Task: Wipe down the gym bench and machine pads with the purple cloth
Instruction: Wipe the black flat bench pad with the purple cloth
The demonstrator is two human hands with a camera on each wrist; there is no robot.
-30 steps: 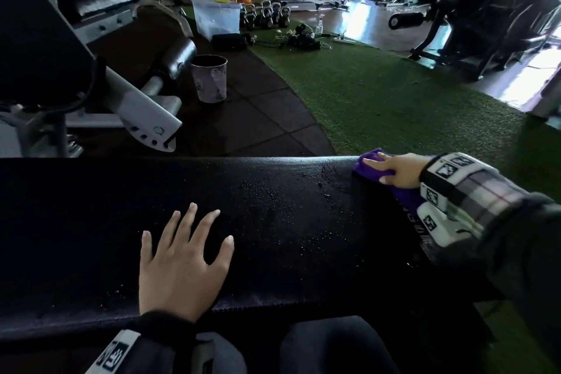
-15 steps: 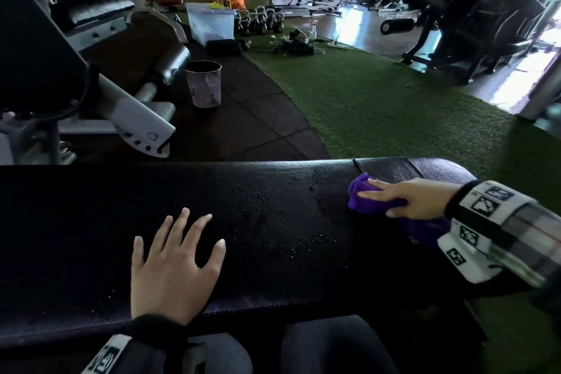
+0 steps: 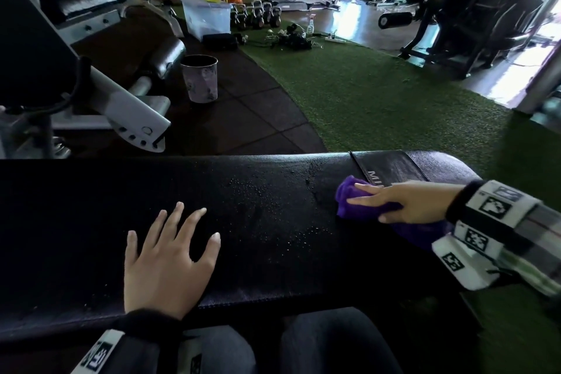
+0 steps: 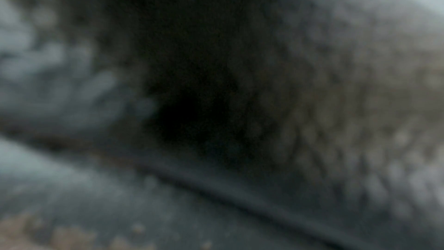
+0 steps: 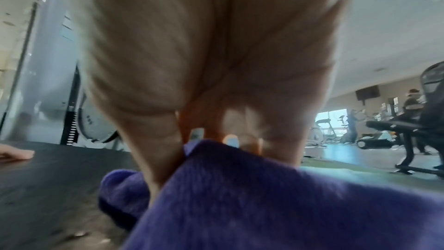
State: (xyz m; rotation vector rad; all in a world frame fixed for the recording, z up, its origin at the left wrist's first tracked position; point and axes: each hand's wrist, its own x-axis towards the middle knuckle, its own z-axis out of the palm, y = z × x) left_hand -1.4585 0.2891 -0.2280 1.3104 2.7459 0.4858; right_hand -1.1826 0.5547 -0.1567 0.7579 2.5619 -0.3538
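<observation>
While my right hand pressed the purple cloth flat-fingered near the bench's right end, it looked soft, light — best held bunched under the palm; left hand lay spread on the pad.

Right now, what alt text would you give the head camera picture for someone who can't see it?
A person's right hand presses a purple cloth onto a black gym bench speckled with droplets, while the left hand lies flat on the pad. Beyond stand a patterned bin, kettlebells and exercise machines.
</observation>
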